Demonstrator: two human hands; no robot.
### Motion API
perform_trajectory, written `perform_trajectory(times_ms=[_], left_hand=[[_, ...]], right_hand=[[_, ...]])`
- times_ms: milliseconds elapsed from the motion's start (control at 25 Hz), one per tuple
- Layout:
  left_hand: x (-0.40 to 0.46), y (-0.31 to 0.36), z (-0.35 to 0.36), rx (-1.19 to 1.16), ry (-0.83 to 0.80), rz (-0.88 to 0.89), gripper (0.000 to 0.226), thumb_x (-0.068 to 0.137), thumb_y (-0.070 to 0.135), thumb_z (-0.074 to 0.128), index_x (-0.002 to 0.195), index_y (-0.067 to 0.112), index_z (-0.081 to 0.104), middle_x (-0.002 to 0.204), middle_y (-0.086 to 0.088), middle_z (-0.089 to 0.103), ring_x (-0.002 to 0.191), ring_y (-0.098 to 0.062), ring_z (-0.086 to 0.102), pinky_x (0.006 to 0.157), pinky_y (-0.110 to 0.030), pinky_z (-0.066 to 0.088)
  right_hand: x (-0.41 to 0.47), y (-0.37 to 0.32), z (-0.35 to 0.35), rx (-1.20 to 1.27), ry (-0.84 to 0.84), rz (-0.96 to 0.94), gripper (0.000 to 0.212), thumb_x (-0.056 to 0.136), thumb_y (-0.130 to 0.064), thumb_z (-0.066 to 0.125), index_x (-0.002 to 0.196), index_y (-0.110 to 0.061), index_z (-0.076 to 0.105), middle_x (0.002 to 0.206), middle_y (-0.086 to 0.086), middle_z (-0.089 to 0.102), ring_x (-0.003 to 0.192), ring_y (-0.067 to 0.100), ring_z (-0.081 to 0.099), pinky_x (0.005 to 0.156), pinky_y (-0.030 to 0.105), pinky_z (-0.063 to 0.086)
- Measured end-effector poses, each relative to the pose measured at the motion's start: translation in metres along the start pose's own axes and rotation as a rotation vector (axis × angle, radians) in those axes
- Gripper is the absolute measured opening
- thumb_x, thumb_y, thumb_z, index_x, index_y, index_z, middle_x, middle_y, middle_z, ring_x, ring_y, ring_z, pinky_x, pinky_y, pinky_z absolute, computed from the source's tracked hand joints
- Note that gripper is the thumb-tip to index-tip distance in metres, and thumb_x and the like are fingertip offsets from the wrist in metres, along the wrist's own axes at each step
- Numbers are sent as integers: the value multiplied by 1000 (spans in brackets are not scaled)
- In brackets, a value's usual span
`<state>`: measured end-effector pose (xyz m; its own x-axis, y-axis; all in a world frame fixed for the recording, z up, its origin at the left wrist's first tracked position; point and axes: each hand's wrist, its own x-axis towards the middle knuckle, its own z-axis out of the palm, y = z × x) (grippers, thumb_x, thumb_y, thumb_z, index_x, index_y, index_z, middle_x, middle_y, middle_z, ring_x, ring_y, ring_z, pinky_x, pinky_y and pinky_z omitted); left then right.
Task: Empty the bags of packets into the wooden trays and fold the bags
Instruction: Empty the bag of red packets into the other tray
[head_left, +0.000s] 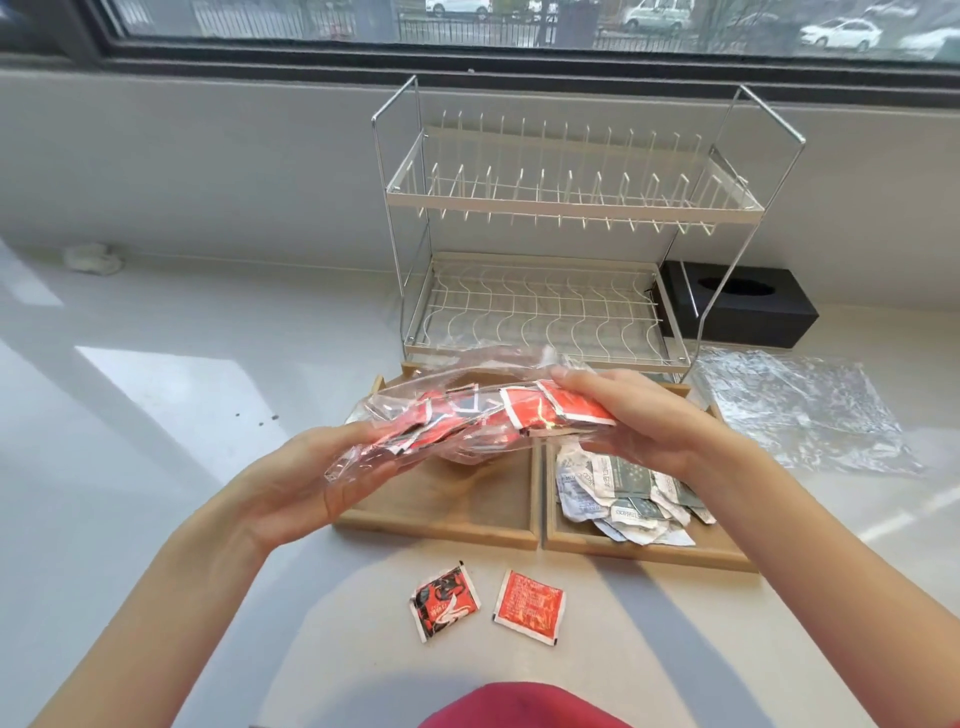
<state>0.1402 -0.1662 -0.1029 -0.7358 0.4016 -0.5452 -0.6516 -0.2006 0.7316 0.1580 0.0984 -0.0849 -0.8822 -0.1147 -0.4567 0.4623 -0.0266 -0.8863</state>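
Note:
A clear plastic bag (467, 410) full of red packets hangs above the left wooden tray (441, 512). My left hand (306, 478) grips its lower left end and my right hand (639, 421) grips its upper right end. The left tray's visible floor is bare. In the right wooden tray (649, 553) lies a heap of grey-green and white packets (628, 493). Two red packets (444, 603) (530, 607) lie loose on the counter in front of the trays. An empty clear bag (800, 410) lies flat to the right of the trays.
A two-tier wire dish rack (566, 208) stands right behind the trays. A black tissue box (748, 306) sits at its right. The white counter runs wide to the left, under a window.

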Motion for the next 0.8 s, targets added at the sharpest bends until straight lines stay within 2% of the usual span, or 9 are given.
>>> perform_trajectory(times_ms=[120, 280, 400, 480, 600, 680, 760, 800], left_hand=[[-7, 16, 5, -2, -34, 28, 26, 59, 13, 64, 81, 4, 75, 87, -11, 75, 75, -17, 72, 57, -18, 57], [-19, 30, 8, -71, -139, 45, 66, 35, 10, 88, 98, -3, 69, 104, -20, 69, 91, -24, 70, 63, -24, 59], [-23, 37, 7, -157, -242, 17, 69, 47, 6, 83, 110, -10, 60, 121, -27, 59, 108, -31, 61, 74, -30, 57], [-24, 40, 7, -228, -284, -16, 65, 56, 4, 77, 115, -11, 55, 126, -28, 55, 113, -33, 58, 82, -32, 55], [-24, 46, 7, -182, -249, -12, 67, 47, 5, 84, 109, -9, 61, 120, -25, 60, 104, -28, 64, 74, -28, 57], [-23, 51, 7, -92, -187, 4, 68, 36, 8, 89, 99, -4, 68, 112, -20, 67, 95, -21, 68, 70, -25, 58], [-20, 54, 7, -31, -147, 36, 60, 41, 11, 88, 96, -2, 70, 105, -15, 70, 90, -18, 70, 76, -26, 55], [-18, 55, 7, -21, -105, 61, 50, 51, 12, 82, 97, -2, 69, 101, -15, 72, 87, -18, 71, 79, -26, 53]], right_hand=[[-1, -11, -3, -18, 9, -17, 23, 88, -28, 55, 79, -7, 61, 53, -3, 67, 43, 3, 60, 40, 13, 45], [-1, -23, -8, -5, -2, -20, 28, 87, -32, 55, 83, -6, 62, 59, -1, 69, 47, 6, 62, 43, 15, 48], [-2, -31, -17, -16, -11, -3, 28, 87, -29, 56, 89, -2, 62, 66, 3, 72, 53, 7, 66, 47, 16, 52], [-2, -33, -21, -106, -9, -3, 24, 86, -25, 58, 92, -3, 61, 76, 5, 70, 56, 10, 64, 48, 18, 53], [0, -38, -26, -272, 77, -66, 11, 86, -22, 58, 94, -15, 60, 76, 1, 64, 60, 13, 52, 49, 17, 47], [1, -43, -27, -267, 116, -112, 13, 86, -20, 59, 99, -17, 60, 74, 1, 61, 61, 13, 45, 48, 18, 41], [3, -47, -27, -251, 133, -149, 19, 86, -18, 59, 105, -17, 61, 70, -1, 61, 57, 10, 45, 53, 20, 37], [3, -49, -26, -240, 135, -163, 18, 86, -16, 59, 105, -17, 62, 64, -4, 62, 52, 6, 47, 55, 20, 39]])
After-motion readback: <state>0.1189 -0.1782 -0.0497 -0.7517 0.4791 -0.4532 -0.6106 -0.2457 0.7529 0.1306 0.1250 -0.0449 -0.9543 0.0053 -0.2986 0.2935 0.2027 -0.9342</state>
